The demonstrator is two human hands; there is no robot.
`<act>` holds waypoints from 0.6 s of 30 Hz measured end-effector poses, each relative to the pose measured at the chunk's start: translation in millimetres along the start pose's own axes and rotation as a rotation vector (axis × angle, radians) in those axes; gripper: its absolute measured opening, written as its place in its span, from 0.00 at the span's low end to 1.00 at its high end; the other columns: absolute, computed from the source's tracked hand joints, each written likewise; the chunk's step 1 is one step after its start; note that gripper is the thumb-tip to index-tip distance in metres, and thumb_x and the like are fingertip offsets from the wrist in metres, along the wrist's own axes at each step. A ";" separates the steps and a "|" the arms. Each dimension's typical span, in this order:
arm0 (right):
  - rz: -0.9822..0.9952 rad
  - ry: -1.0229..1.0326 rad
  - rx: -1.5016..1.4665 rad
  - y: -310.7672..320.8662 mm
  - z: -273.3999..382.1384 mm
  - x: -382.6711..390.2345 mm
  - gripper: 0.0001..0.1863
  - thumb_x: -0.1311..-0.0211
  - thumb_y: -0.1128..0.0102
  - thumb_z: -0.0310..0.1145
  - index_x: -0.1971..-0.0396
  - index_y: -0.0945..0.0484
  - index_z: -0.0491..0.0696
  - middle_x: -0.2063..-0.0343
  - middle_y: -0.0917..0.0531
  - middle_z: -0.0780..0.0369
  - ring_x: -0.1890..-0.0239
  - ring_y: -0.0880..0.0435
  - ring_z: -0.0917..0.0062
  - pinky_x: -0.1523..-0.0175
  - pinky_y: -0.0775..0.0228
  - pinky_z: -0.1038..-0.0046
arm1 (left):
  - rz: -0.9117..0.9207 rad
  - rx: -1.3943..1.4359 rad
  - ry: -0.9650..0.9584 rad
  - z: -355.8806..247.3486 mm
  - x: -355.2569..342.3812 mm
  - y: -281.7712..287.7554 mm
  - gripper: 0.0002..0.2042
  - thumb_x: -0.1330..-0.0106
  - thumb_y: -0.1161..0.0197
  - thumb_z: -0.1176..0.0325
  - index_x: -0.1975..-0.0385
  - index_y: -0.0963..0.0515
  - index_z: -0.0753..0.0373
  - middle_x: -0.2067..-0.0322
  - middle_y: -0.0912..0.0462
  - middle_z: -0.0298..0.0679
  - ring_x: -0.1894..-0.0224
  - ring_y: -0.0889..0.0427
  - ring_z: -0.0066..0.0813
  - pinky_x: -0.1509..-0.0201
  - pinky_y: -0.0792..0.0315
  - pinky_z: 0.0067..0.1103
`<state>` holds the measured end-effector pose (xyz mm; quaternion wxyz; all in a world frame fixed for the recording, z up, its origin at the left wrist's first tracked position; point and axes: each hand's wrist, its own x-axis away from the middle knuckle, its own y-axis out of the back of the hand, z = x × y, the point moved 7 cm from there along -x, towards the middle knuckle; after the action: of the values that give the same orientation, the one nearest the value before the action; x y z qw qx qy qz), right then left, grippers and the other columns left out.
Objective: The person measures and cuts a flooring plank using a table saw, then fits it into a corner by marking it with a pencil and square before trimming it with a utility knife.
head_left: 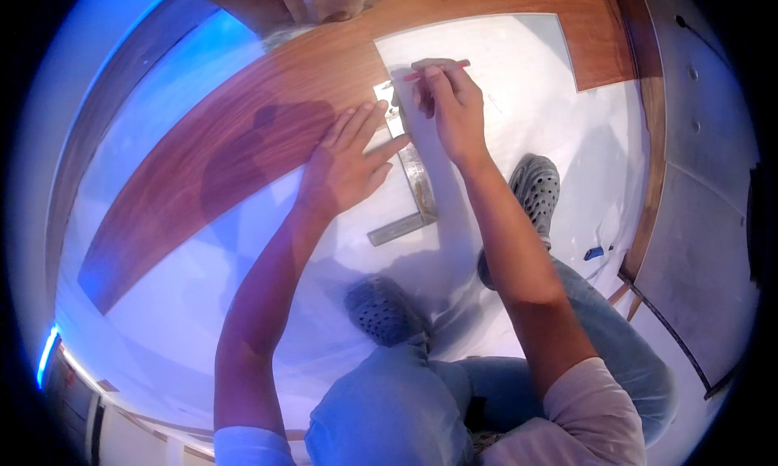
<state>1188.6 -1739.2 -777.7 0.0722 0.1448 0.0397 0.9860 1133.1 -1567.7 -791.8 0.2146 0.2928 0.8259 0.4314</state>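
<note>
My right hand (450,101) grips a red pencil (463,63), its fingers pinched around it, above the end of a reddish-brown wood-grain strip (243,134). My left hand (348,162) lies flat with its fingers spread, fingertips at the strip's end. Beside those fingers is a metal try square (417,178). Its long blade runs away from me under or next to my left fingertips, and its short arm (395,229) points left on the white surface. Whether the pencil's tip touches anything is hard to make out.
The white surface (519,85) spreads around the strip, which bends across the far side to the right. My dark perforated clogs (536,190) stand on it close to the square. A small blue object (594,254) lies at right. Grey panels (705,142) border the right side.
</note>
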 end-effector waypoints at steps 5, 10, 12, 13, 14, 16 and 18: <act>0.081 -0.070 0.010 -14.9 -7.5 -19.2 0.13 0.21 0.46 0.33 0.55 0.18 0.39 0.70 0.15 0.62 0.69 0.20 0.83 0.60 0.25 0.77 | -0.002 -0.013 0.015 0.0 0.5 2.0 0.24 0.33 0.32 0.58 0.35 0.19 0.36 0.24 0.36 0.44 0.21 0.39 0.45 0.18 0.44 0.43; 0.071 -0.025 0.297 -15.1 -2.4 -22.9 0.14 0.23 0.44 0.35 0.57 0.17 0.39 0.66 0.11 0.57 0.64 0.13 0.76 0.54 0.21 0.72 | 0.016 -0.022 0.037 1.2 1.9 0.6 0.24 0.31 0.34 0.57 0.34 0.20 0.35 0.23 0.36 0.44 0.21 0.39 0.45 0.17 0.47 0.43; 0.101 0.007 0.353 -17.7 2.2 -21.7 0.14 0.24 0.43 0.36 0.57 0.17 0.40 0.65 0.11 0.55 0.63 0.11 0.73 0.53 0.20 0.70 | 0.026 -0.030 0.036 0.7 2.0 -0.3 0.24 0.31 0.34 0.56 0.33 0.21 0.35 0.23 0.36 0.44 0.21 0.39 0.45 0.17 0.47 0.43; 0.129 0.051 0.349 -22.0 1.3 -20.4 0.14 0.24 0.43 0.36 0.57 0.17 0.40 0.65 0.11 0.55 0.62 0.10 0.71 0.52 0.20 0.70 | 0.035 -0.037 0.036 0.6 2.3 -1.3 0.24 0.31 0.34 0.56 0.33 0.21 0.34 0.23 0.36 0.44 0.21 0.39 0.45 0.17 0.47 0.43; 0.157 0.095 0.344 -25.9 2.6 -19.1 0.14 0.24 0.44 0.36 0.57 0.17 0.40 0.65 0.10 0.54 0.62 0.10 0.69 0.52 0.19 0.69 | 0.045 -0.044 0.037 0.8 2.8 -2.1 0.24 0.30 0.35 0.56 0.33 0.21 0.34 0.23 0.36 0.45 0.21 0.39 0.45 0.17 0.47 0.43; 0.124 0.141 0.423 -22.5 6.8 -22.2 0.14 0.24 0.43 0.37 0.57 0.17 0.41 0.65 0.10 0.54 0.62 0.09 0.64 0.52 0.19 0.68 | 0.039 -0.044 0.031 -0.2 1.6 -1.5 0.24 0.30 0.35 0.56 0.33 0.21 0.34 0.24 0.36 0.45 0.21 0.39 0.45 0.17 0.47 0.43; 0.120 0.187 0.437 -22.3 8.3 -23.0 0.15 0.24 0.43 0.38 0.57 0.17 0.41 0.65 0.10 0.52 0.62 0.09 0.61 0.52 0.19 0.67 | 0.040 -0.048 0.030 -0.3 0.5 -1.4 0.24 0.30 0.35 0.56 0.33 0.21 0.34 0.24 0.36 0.45 0.21 0.39 0.45 0.17 0.47 0.43</act>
<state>1215.7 -1720.3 -778.5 -0.0235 0.0673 0.2498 0.9657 1132.1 -1568.2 -792.9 0.2005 0.2976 0.8124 0.4597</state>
